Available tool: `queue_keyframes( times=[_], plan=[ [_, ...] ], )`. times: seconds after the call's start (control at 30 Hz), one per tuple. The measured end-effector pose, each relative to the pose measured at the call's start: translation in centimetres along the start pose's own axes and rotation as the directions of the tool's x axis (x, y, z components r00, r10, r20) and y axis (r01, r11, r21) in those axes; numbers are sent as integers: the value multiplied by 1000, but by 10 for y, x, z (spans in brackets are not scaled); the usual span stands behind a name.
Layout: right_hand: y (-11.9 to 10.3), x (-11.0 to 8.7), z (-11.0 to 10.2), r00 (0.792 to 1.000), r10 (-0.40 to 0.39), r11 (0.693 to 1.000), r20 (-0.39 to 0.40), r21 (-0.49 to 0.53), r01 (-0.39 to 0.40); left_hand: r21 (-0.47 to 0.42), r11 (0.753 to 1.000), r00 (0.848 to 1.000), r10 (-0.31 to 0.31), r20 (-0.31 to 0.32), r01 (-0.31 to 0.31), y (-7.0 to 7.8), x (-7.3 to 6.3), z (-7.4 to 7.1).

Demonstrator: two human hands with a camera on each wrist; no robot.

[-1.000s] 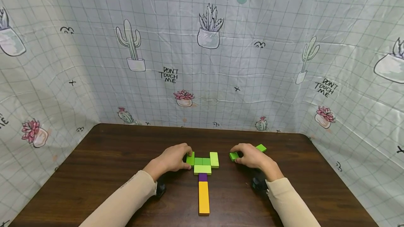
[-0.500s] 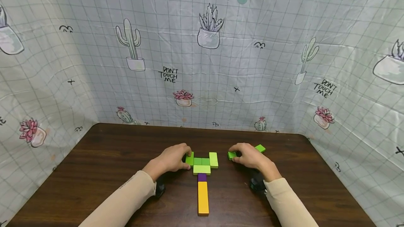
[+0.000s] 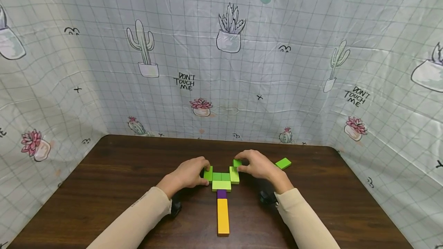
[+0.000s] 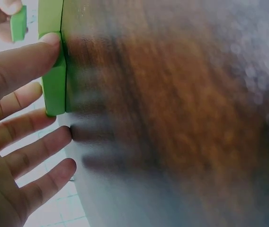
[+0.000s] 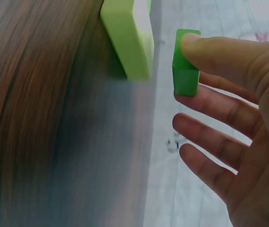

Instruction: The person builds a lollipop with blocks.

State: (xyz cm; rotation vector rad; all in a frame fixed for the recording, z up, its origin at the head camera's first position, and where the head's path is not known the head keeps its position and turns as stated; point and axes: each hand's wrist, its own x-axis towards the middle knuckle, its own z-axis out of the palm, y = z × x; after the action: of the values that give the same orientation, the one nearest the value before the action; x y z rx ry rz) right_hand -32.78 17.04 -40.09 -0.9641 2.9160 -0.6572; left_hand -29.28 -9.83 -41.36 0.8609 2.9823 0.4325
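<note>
My left hand (image 3: pixel 188 173) pinches the bright green block (image 3: pixel 208 175) at the left end of a flat block figure, its thumb (image 4: pixel 51 42) on the near side. My right hand (image 3: pixel 258 164) holds another green block (image 5: pixel 186 64) between thumb and fingers. In the right wrist view that block is raised off the table, apart from the lime block (image 3: pixel 234 175) at the figure's right end. Between the ends lie two small green blocks (image 3: pixel 221 176) with a lime block (image 3: pixel 221 186) below. Under these come a purple block (image 3: pixel 222 194) and a long yellow block (image 3: pixel 223 217).
A loose green block (image 3: pixel 283 163) lies on the dark wooden table (image 3: pixel 138 156), right of my right hand. A cactus-print curtain (image 3: pixel 173 107) hangs behind the table's far edge and along both sides.
My right hand has moved left with its green block, from beside the loose block to the figure's upper right end. My left hand has stayed on its block.
</note>
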Motion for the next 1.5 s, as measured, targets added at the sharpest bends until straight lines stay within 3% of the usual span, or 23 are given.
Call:
queue_keyframes(
  times=[0.33,0.6,1.5],
  plan=[
    [-19,27,20,995,-50,998,81,49,46,-23,1000,1000,2,10,-1,1,0,-1],
    [-29,38,29,995,-45,997,94,71,38,-13,1000,1000,-4,11,4,-1,1,-2],
    [-34,45,36,988,-61,996,144,69,52,-16,1000,1000,-8,23,8,-1,1,-2]
  ],
)
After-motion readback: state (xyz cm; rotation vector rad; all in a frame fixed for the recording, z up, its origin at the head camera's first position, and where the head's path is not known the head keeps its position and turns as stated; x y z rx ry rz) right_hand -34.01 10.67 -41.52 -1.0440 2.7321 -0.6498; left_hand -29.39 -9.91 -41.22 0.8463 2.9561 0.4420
